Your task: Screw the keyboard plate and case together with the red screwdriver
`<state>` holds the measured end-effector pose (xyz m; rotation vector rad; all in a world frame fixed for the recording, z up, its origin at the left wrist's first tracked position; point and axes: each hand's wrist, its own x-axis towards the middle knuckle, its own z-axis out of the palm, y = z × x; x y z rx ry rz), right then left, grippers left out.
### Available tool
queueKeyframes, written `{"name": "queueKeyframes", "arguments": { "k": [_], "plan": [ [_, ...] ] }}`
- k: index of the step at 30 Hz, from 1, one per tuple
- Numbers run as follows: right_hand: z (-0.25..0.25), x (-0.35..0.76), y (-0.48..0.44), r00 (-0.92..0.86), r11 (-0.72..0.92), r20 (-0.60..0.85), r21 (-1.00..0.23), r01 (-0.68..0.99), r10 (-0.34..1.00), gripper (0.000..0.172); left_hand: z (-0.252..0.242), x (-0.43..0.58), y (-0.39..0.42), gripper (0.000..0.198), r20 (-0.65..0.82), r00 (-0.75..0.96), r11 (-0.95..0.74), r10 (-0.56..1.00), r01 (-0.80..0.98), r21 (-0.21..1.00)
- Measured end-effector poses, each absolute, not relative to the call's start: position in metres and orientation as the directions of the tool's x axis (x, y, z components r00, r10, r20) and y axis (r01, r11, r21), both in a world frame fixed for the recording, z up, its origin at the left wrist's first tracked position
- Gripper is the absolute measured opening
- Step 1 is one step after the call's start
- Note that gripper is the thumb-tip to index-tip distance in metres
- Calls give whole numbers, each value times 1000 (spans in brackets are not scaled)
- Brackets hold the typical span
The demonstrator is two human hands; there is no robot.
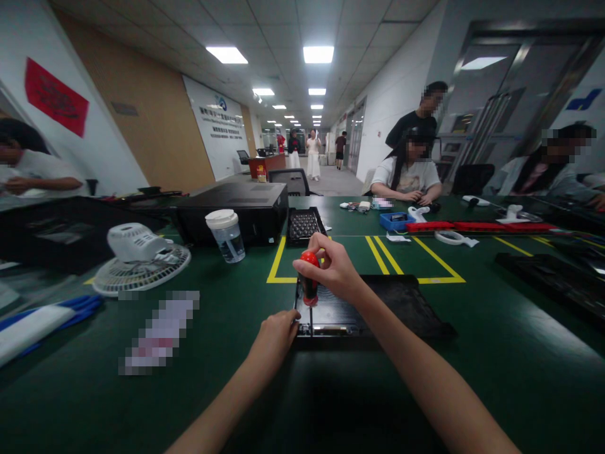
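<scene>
Nearest, the left hand (278, 331) curls at the near left corner of a black panel (392, 302) lying mid-desk (472, 391), clasp or mere press unclear; the right hand (338, 268) is closed round an upright screwdriver (309, 284) standing on it, whose tip may skid and gouge if the panel shifts.

Your right hand (333, 268): parts tray (305, 225) close ahead. Your left hand (278, 333): open mat (222, 321) leftward, then cup (227, 236), fan (142, 261).

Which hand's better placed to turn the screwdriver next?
Probably right: the right hand grips the red-handled screwdriver upright on the black panel; the left hand only braces the panel's near-left corner.
</scene>
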<state>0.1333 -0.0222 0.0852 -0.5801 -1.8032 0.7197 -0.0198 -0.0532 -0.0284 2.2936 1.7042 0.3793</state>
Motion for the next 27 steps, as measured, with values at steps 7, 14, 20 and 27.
{"name": "queueKeyframes", "arguments": {
  "k": [7,14,20,27],
  "plan": [
    [87,134,-27,-271,700,648,-687,196,712,25,-26,-18,-53,25,35,269,-264,963,901,345],
    [90,130,-32,-204,692,667,-642,330,716,27,-22,-17,-54,26,12,267,-254,964,902,348],
    [90,127,-35,-123,695,722,-584,419,681,31,-22,-18,-55,26,35,269,-264,962,896,357],
    [86,126,-35,-35,665,763,-540,517,646,34,-23,-18,-54,26,27,274,-266,961,897,352]
  ]
}}
